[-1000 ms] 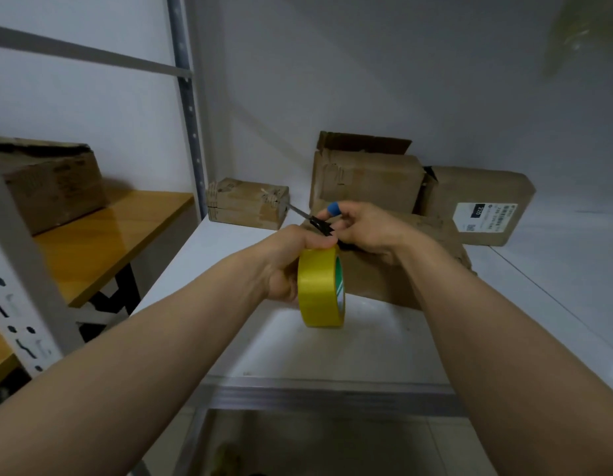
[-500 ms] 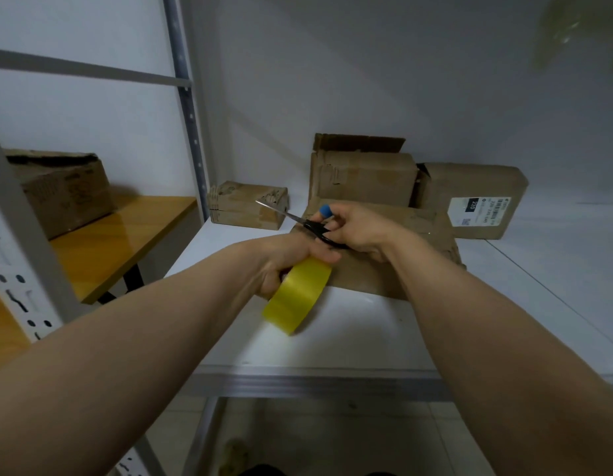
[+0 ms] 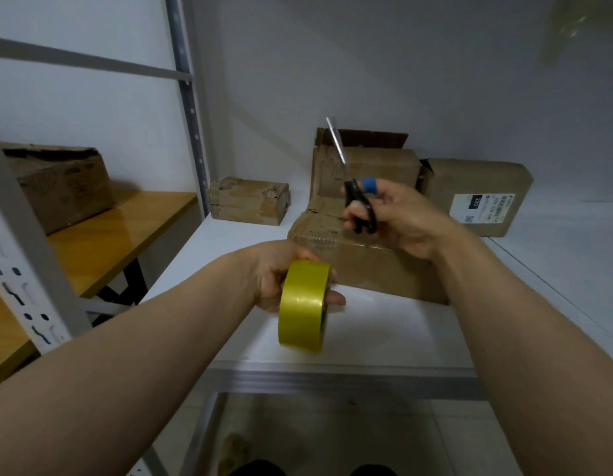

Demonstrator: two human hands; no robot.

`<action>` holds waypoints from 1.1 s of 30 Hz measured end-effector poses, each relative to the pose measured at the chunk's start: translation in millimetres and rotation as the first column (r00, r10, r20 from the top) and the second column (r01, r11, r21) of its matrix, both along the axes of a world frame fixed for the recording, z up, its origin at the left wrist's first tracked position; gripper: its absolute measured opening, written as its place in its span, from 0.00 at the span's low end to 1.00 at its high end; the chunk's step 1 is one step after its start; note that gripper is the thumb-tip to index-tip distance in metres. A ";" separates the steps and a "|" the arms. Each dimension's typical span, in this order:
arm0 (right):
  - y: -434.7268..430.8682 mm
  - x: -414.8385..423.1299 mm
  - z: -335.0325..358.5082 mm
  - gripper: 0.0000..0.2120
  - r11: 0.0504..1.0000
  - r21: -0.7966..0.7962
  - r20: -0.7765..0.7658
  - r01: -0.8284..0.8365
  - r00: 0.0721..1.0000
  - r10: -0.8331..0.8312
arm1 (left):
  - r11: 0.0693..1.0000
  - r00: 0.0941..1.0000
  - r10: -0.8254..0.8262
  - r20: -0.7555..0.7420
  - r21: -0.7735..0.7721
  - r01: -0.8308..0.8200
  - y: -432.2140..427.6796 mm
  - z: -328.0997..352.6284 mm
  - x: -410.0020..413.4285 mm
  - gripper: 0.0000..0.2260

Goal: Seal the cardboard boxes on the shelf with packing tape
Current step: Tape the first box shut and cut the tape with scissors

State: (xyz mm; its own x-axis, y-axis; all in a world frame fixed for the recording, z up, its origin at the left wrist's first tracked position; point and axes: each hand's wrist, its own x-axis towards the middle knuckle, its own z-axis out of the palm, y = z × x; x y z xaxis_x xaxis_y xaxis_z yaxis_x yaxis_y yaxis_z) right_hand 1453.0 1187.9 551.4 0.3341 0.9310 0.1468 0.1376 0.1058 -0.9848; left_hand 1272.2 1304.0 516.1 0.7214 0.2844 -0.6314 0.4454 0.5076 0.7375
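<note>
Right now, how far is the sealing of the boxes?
Done: the front box lies closed; tape on it, I cannot tell. In hand: left hand grips the tape roll, right hand the scissors. Left: the rear box has a flap up.

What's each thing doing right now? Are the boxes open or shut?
Tape roll: gripped by the left hand, standing on edge.
Scissors: gripped by the right hand, blade pointing up.
Front box: flaps down.
Tall back box: top flap up.
Small box: shut, crumpled.
</note>
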 end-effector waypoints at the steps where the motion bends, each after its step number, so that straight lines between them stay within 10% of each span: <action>1: -15.3 7.1 4.7 0.22 0.995 -0.052 -0.003 -0.090 0.996 0.090 | 1.000 1.000 -0.010 0.004 0.008 0.010 0.5 0.2 0.1 0.09; 11: -85.6 39.7 -0.2 0.43 0.776 -0.594 0.114 -0.213 0.932 0.343 | 1.000 0.999 0.022 0.042 0.011 -0.023 -2.6 -0.3 -3.1 0.08; 33: -49.8 43.4 -12.0 0.30 0.778 -0.570 0.053 -0.264 0.933 0.355 | 0.999 0.999 0.036 0.040 0.036 -0.037 -1.5 -4.1 0.2 0.07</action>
State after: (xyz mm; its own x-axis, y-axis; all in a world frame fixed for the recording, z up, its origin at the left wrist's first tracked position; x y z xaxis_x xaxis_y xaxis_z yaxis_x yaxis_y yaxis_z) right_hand 1496.4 1138.1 539.3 0.0308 0.9191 -0.3928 0.3403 -0.3791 -0.8605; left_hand 1272.4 1302.4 512.0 0.7342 0.3338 -0.5912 0.3971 0.4952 0.7727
